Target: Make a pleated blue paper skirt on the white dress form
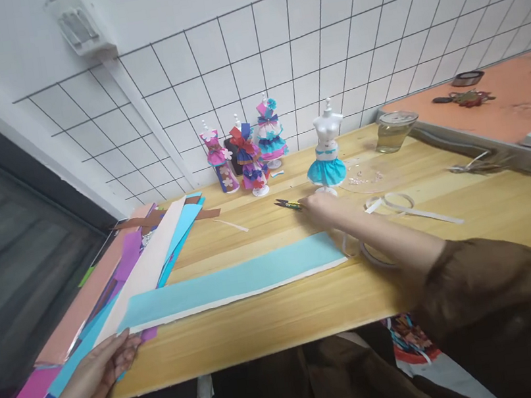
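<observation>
A long light blue paper strip [237,276] with a white band along its near edge lies across the wooden table. My left hand [103,366] pinches its left corner between thumb and fingers. Farther back, my right hand [320,211] is closed around small thread snips [289,204], whose dark blades point left. Just behind that hand stands a white mini dress form [329,128] wearing a bright blue skirt [326,172]. Under my right forearm, a roll of tape [378,256] is partly hidden near the strip's right end.
Coloured paper strips [123,283] are piled at the left. Several dressed mini forms [249,155] stand by the tiled wall. To the right are curled white tape [398,203], small beads [364,175], a glass jar [394,132] and an orange-topped surface [495,101].
</observation>
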Motion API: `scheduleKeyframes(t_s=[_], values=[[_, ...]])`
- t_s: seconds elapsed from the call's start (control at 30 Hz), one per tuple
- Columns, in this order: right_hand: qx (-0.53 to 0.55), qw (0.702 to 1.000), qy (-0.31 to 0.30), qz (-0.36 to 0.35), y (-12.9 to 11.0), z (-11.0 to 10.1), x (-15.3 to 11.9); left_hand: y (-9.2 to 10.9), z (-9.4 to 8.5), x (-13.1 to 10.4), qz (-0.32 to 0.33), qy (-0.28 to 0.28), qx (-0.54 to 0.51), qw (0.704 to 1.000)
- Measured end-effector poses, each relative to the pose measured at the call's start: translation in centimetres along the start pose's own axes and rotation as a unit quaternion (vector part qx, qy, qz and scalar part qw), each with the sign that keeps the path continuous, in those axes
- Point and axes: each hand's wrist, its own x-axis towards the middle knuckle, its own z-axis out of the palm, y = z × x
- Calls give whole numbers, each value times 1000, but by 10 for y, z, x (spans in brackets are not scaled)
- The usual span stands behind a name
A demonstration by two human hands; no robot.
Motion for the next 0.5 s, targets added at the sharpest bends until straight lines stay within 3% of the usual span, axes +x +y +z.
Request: scheduleKeyframes(t_s=[0.07, 0.23, 0.4, 0.5], values=[[0, 1000, -8, 3, -7, 9, 14, -5, -5, 4, -43, -35, -10, 998], [22, 1000, -10, 0, -19, 14, 25, -22, -15, 17, -30, 16, -15, 999], [93, 996, 12, 9, -12, -19, 14, -26, -19, 20, -36, 30, -15, 999], [194, 981, 18, 10, -2, -44, -15, -21, -18, 15, -35, 31, -20, 999]])
